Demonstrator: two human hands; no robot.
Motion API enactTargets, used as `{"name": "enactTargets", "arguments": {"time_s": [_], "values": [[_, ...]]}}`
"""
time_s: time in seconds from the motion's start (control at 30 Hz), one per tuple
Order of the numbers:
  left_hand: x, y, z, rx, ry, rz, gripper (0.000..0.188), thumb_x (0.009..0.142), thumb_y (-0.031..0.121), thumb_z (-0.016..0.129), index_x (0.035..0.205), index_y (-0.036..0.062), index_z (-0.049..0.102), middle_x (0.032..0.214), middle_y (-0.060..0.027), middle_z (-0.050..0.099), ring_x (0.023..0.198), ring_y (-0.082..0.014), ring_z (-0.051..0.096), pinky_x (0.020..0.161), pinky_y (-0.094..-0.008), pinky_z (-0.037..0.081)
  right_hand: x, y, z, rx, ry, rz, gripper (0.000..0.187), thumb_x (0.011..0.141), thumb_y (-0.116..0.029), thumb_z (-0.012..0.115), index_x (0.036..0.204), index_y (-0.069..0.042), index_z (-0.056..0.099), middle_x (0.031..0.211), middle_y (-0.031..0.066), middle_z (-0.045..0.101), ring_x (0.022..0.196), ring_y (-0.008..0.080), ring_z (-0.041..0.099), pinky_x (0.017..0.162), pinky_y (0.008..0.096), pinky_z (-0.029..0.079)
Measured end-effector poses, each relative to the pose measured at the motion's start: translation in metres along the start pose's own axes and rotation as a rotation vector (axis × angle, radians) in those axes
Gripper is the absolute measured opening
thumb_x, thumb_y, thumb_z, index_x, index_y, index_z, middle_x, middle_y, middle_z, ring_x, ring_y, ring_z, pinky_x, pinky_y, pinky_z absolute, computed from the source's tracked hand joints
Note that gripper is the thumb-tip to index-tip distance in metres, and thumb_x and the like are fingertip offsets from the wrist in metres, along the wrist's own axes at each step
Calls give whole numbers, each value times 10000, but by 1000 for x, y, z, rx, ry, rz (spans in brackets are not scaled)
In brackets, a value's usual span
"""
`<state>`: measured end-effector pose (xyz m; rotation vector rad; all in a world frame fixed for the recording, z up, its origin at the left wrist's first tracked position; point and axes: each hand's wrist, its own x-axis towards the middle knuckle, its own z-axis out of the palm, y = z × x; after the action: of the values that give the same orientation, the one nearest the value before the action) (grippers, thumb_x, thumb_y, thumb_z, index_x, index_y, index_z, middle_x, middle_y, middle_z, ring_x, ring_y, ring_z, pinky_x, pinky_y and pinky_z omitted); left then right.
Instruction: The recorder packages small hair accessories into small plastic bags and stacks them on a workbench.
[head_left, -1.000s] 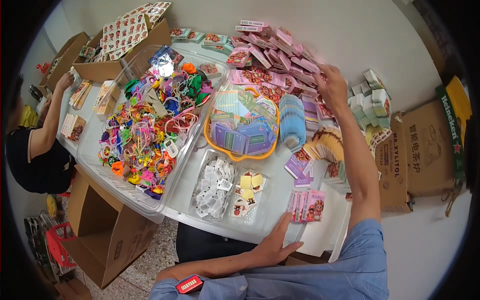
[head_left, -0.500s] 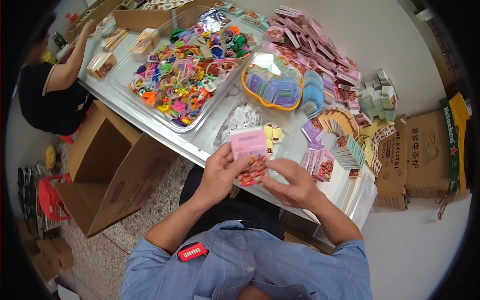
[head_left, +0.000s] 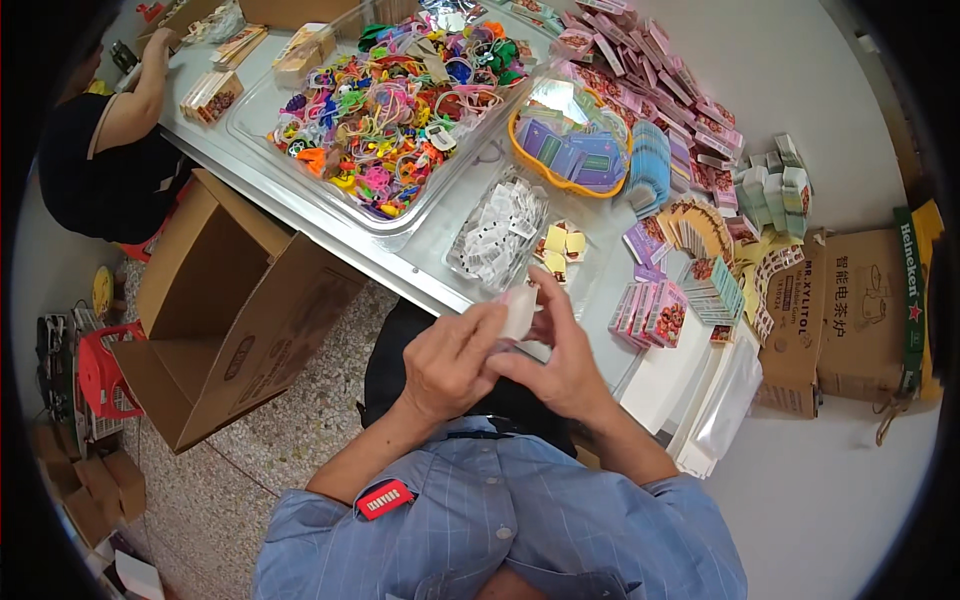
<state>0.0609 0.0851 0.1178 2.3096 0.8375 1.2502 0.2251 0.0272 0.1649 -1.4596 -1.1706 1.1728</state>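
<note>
Crowded table [head_left: 420, 262]; both hands [head_left: 450, 362] [head_left: 560, 365] pinch pale packet [head_left: 518, 312].

Two hands at work, left hand [head_left: 450, 362] and right hand [head_left: 560, 360], one small pale card [head_left: 518, 312] between the fingers [head_left: 490, 325]. Beyond the fingers on the counter [head_left: 420, 262]: one clear tray of coloured trinkets [head_left: 390, 105], one orange-rimmed basket [head_left: 572, 140]. Left of the fingers: one open cardboard box [head_left: 225, 310]. Right: two brown cartons [head_left: 850, 310].
</note>
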Motion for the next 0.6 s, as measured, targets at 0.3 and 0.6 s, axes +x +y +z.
{"name": "enactTargets", "arguments": {"time_s": [0.3, 0.6], "values": [[-11, -9, -28, -1131, -353, -892, 481, 941, 127, 706, 1345, -50, 514, 1108, -136, 671, 977, -123, 640, 849, -283, 538, 5, 15, -13, 136, -118, -38, 397, 961, -54, 636, 1343, -8, 541, 1152, 60, 661, 1075, 112, 597, 949, 256, 462], [-54, -14, -30, -1162, -262, -911, 321, 919, 11, 714, 1214, -52, 605, 1069, -123, 712, 943, -137, 691, 788, -257, 575, 32, 15, -15, 218, -272, 190, 214, 1007, -106, 606, 1180, 6, 661, 1005, 22, 695, 907, 63, 627, 799, 220, 496]]}}
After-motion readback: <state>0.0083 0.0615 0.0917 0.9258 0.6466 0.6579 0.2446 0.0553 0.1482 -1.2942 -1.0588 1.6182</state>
